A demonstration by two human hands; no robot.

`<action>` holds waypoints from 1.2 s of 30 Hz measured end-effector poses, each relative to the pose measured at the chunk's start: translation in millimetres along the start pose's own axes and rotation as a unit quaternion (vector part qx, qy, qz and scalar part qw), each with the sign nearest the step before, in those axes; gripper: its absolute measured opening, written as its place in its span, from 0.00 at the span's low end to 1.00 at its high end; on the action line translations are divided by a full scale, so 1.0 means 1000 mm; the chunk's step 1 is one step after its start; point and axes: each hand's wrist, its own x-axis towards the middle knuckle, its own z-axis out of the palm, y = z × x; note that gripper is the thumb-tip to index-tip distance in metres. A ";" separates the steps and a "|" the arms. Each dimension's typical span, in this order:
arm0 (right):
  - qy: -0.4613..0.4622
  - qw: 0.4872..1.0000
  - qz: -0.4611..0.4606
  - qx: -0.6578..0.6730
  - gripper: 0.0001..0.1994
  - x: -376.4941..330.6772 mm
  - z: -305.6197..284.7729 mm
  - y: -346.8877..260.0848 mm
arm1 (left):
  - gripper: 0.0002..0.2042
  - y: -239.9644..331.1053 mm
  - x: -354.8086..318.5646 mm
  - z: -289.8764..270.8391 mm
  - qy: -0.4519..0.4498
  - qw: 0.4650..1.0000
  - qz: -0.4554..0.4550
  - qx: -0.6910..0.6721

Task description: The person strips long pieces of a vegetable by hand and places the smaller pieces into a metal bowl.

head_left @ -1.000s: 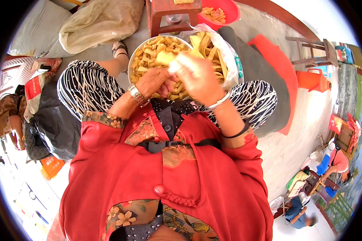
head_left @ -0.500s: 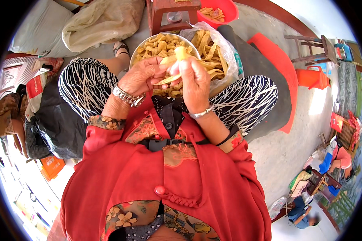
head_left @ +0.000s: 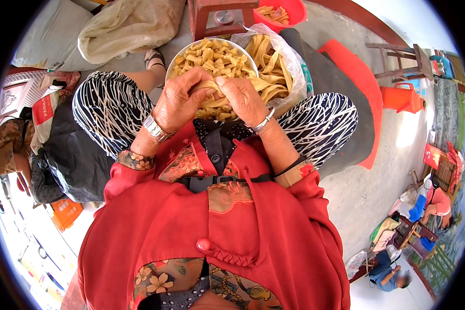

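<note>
Over the near side of a round white-rimmed bowl (head_left: 171, 63), both my hands are close together. My left hand (head_left: 182, 99) and my right hand (head_left: 244, 99) grip a soft yellow strip (head_left: 207, 85) that looks like tofu skin. The thumbs and fingers are bent in around it and hide most of it. Short folded or knotted yellow pieces (head_left: 212, 57) heap up in the bowl. Against the bowl's right side stands a clear plastic bag (head_left: 297, 82) with long flat yellow strips (head_left: 274, 64) in it.
Behind the bowl are a reddish-brown wooden stool (head_left: 197, 23) and a red basin (head_left: 297, 13) with more yellow pieces. A pale sack (head_left: 132, 31) lies back left. At right are a red mat (head_left: 354, 77), an orange jug (head_left: 402, 98) and a wooden stool (head_left: 421, 64). Two people are far right.
The strip was held up with its ends spread between my fingers. Now my hands are lower and closer in, with the fingers folded over it.
</note>
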 end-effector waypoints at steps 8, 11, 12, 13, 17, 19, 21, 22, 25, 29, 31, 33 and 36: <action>0.003 0.998 -0.066 0.014 0.23 -0.013 0.003 -0.018 | 0.14 -0.001 0.006 0.001 -0.084 0.903 -0.160 -0.389; 0.030 0.997 0.010 0.072 0.24 -0.015 0.006 0.003 | 0.13 0.001 0.009 0.013 -0.031 0.962 -0.135 -0.237; 0.034 0.994 0.018 0.100 0.24 -0.016 0.007 0.006 | 0.13 -0.008 0.009 0.021 -0.013 0.976 -0.084 -0.200; 0.039 0.991 0.026 0.127 0.24 -0.016 0.007 0.008 | 0.13 -0.009 0.010 0.025 0.003 0.986 -0.032 -0.162; 0.058 0.984 0.051 0.161 0.25 -0.016 0.011 0.007 | 0.17 0.002 0.006 0.018 -0.030 0.987 -0.014 -0.155; 0.069 0.984 0.050 0.156 0.25 -0.015 0.011 0.008 | 0.18 0.005 0.005 0.024 -0.034 0.994 -0.024 -0.104; 0.080 0.986 0.035 0.139 0.25 -0.013 0.012 0.012 | 0.18 0.001 0.005 0.031 -0.011 0.997 -0.030 -0.069; 0.086 0.988 0.020 0.124 0.26 -0.012 0.013 0.015 | 0.18 -0.004 0.006 0.036 0.012 0.998 -0.031 -0.060; 0.109 0.988 0.036 0.104 0.25 -0.014 0.015 0.015 | 0.17 -0.006 0.006 0.039 0.037 0.990 -0.103 -0.086; 0.155 0.985 0.058 0.044 0.20 -0.022 0.016 0.005 | 0.19 -0.008 0.005 0.036 0.032 0.976 -0.148 -0.157; 0.205 0.978 0.023 -0.006 0.19 -0.021 0.017 0.006 | 0.20 -0.009 0.006 0.031 0.014 0.969 -0.180 -0.169; 0.198 0.979 0.032 -0.032 0.17 -0.023 0.012 0.005 | 0.22 -0.009 0.005 0.033 0.002 0.942 -0.203 -0.267; 0.183 0.982 0.038 -0.020 0.19 -0.027 0.014 0.004 | 0.25 -0.022 0.003 0.032 -0.059 0.874 -0.247 -0.415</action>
